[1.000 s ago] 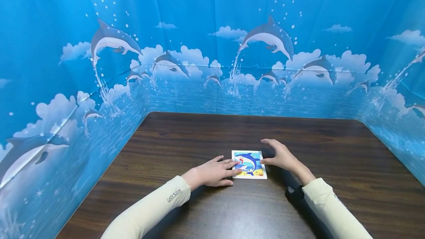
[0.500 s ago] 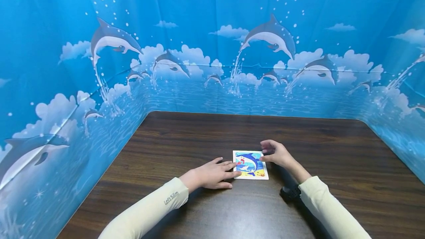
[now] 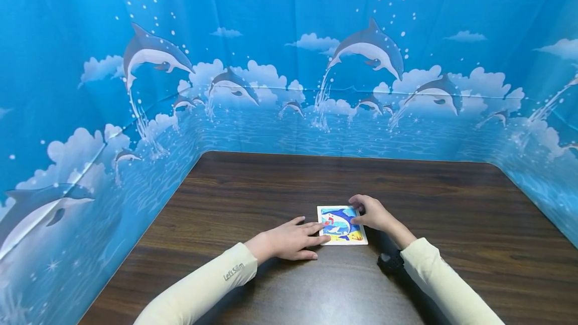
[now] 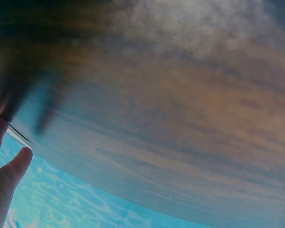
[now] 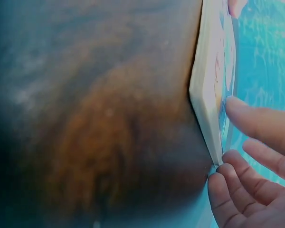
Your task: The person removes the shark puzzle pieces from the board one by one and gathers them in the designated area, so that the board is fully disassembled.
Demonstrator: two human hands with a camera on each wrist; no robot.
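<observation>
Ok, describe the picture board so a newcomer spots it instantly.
On the dark wooden table, between the left hand and right hand, lies the square picture board. Unlike the dolphin backdrop behind, it is white-bordered, with yellow along its near side.

Right hand (image 5: 263,190) gripping a pale-edged board (image 5: 204,92), thumb (image 5: 249,118) against the coloured face, fingertips (image 5: 218,185) at one corner; brown table (image 5: 99,104) at left, blue backdrop (image 5: 268,61) behind

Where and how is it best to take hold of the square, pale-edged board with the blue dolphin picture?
Probably by its right edge near the far corner: the right hand from the right, thumb on top, fingers against the side. The board lies flat on the dark brown wood-grain table, so its thick pale side should give purchase; the left hand overlaps its left.
</observation>
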